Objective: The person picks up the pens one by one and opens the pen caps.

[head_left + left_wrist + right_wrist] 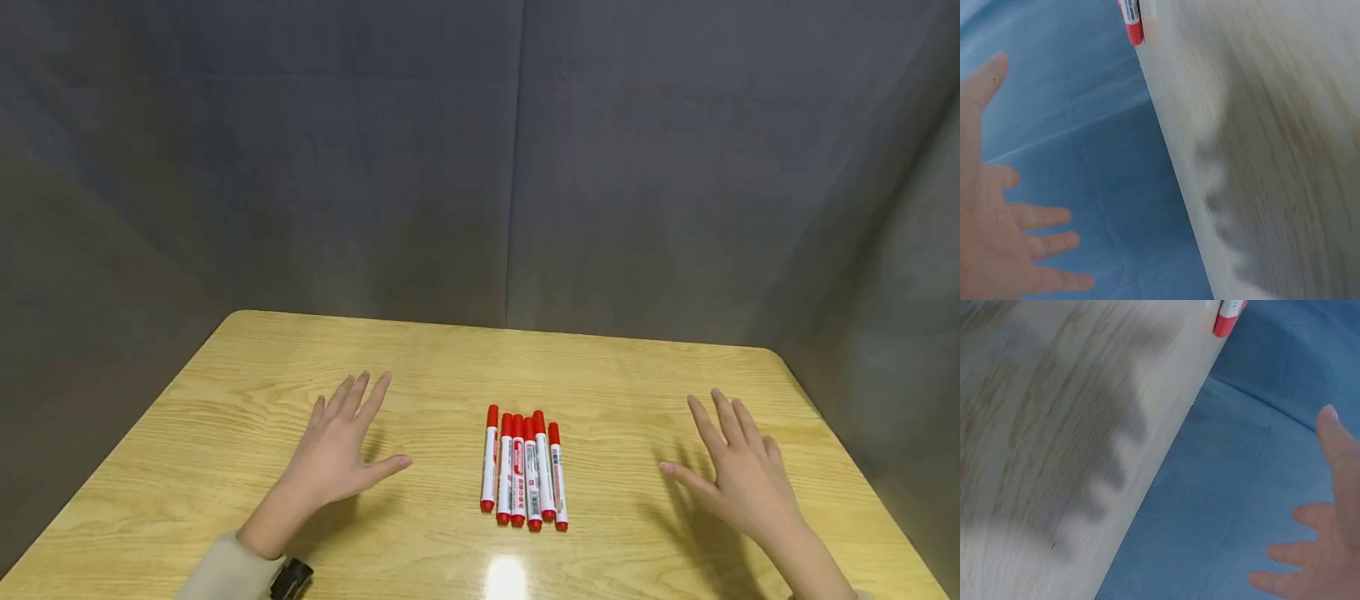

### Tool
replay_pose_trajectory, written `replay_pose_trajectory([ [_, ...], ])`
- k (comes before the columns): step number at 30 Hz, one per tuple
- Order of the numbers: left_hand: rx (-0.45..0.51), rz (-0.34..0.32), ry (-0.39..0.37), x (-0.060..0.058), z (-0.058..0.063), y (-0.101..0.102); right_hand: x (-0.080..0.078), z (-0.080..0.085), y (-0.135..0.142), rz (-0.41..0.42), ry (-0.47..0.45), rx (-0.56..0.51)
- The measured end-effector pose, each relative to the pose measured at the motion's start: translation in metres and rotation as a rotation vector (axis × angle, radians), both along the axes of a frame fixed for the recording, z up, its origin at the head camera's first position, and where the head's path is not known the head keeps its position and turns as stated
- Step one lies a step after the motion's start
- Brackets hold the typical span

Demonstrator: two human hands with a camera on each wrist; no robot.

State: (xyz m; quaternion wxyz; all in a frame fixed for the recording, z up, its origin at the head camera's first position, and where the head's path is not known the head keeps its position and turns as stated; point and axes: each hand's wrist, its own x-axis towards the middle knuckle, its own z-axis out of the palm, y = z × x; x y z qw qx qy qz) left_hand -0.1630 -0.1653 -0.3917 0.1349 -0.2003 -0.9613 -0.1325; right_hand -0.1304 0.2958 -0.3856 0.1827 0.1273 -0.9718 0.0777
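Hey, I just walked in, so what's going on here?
A person holds both hands open over a wooden table, gripping nothing. Six red-capped markers lie roughly side by side between them, untouched. The left hand is to their left and the right hand to their right, fingers spread.

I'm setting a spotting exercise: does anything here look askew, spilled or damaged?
Nothing looks spilled or damaged. Six red-capped markers lie on the table with uneven ends, the leftmost marker slightly apart, so the row isn't quite neat.
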Motion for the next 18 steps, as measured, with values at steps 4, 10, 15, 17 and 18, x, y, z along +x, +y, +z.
replay_pose_trajectory([
  [4, 0.004, -0.012, 0.007, 0.002, -0.001, 0.006, 0.001, 0.002, -0.003, 0.027, -0.004, -0.041],
  [10, -0.021, -0.011, 0.003, 0.003, -0.003, 0.014, 0.002, 0.008, -0.007, 0.061, 0.031, -0.078],
  [15, 0.014, -0.032, -0.067, 0.004, -0.004, 0.022, 0.002, 0.011, -0.011, 0.084, 0.042, -0.111],
  [17, 0.037, -0.043, -0.111, 0.004, -0.004, 0.025, 0.002, 0.012, -0.012, 0.09, 0.03, -0.131],
  [18, 0.045, -0.048, -0.136, 0.004, -0.004, 0.027, 0.003, 0.013, -0.013, 0.089, 0.021, -0.138],
])
